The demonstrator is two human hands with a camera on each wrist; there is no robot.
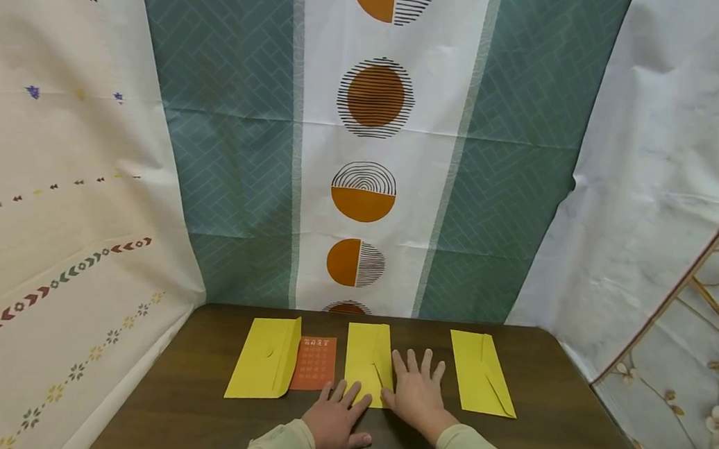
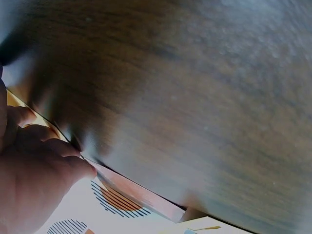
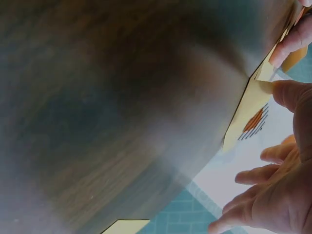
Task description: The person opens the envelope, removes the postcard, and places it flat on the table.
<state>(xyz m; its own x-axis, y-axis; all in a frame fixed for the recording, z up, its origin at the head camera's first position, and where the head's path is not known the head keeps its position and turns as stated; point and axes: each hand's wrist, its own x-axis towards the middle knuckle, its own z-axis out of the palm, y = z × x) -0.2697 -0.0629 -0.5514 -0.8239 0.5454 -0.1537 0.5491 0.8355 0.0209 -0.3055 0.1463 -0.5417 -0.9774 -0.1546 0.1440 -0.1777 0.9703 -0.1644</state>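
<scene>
Three yellow envelopes lie in a row on the dark wooden table [image 1: 197, 394]: a left one [image 1: 264, 358], a middle one [image 1: 367, 357] and a right one [image 1: 480, 382]. An orange card [image 1: 315, 364] with pale print lies between the left and middle envelopes. My left hand [image 1: 336, 418] lies flat, its fingertips at the middle envelope's near edge. My right hand [image 1: 416, 392] lies flat on the table just right of that envelope, fingers spread, thumb touching its lower right corner. In the right wrist view the thumb [image 3: 287, 92] meets the envelope's corner [image 3: 248, 107]. Neither hand holds anything.
Patterned cloth hangs behind the table [image 1: 371, 149] and along both sides [image 1: 54, 196]. The table's bare wood [image 2: 195, 97] fills most of both wrist views. Bare wood also shows at the table's left and right front.
</scene>
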